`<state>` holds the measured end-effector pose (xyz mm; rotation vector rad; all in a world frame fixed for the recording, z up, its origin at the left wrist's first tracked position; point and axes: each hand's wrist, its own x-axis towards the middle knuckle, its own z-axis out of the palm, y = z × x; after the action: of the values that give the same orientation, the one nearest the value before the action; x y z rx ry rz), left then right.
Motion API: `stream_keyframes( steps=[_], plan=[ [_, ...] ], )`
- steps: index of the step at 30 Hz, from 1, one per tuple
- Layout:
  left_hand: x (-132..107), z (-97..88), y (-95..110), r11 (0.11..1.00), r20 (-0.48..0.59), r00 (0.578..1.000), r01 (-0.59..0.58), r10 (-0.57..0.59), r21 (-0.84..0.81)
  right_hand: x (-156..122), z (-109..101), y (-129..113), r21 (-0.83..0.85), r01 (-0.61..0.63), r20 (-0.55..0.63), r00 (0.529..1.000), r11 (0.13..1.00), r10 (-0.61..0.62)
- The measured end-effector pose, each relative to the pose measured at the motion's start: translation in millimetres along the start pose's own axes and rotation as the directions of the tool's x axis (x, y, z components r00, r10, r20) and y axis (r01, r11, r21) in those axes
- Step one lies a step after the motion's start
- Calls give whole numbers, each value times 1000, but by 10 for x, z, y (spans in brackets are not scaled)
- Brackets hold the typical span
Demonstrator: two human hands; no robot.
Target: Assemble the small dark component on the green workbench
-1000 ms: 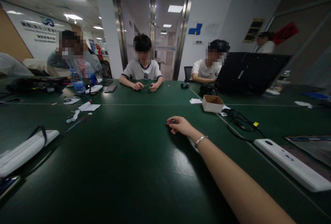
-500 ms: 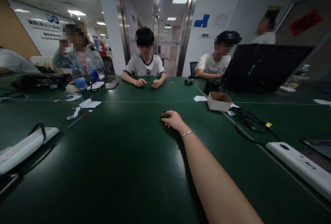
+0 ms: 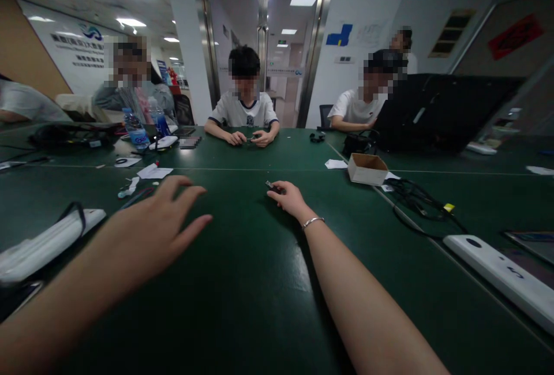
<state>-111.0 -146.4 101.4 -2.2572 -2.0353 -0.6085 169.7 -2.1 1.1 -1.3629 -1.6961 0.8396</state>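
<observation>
My right hand (image 3: 289, 197) reaches far out over the green table (image 3: 242, 282), its fingers pinched on a small dark object (image 3: 270, 186) that touches the tabletop. A silver bracelet (image 3: 312, 222) circles that wrist. My left hand (image 3: 161, 222) hovers above the table at the left with its fingers spread and nothing in it. It is a little blurred.
A small cardboard box (image 3: 367, 168) and a tangle of black cable (image 3: 415, 202) lie right of my hand. White flat devices sit at the right (image 3: 502, 274) and left (image 3: 47, 242). Papers (image 3: 152, 171) and bottles (image 3: 135, 130) are at the left; several people sit across, beside a black laptop (image 3: 437, 112).
My left arm has come into view from the lower left and reached forward, hand spread. My right hand has slid further out and now pinches the small object against the table.
</observation>
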Motion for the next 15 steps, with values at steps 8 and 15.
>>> stream_keyframes(
  steps=[8, 15],
  plan=[
    [1038, 1040, 811, 984, 219, 961, -148, 167, -99, 67, 10, 53, -185, 190, -31, 980, 964, -199],
    [1159, 1591, 536, 973, 125, 990, -37, 67, -229, 68, 45, 98, 78, -5, -69, 998, 997, 10]
  ],
)
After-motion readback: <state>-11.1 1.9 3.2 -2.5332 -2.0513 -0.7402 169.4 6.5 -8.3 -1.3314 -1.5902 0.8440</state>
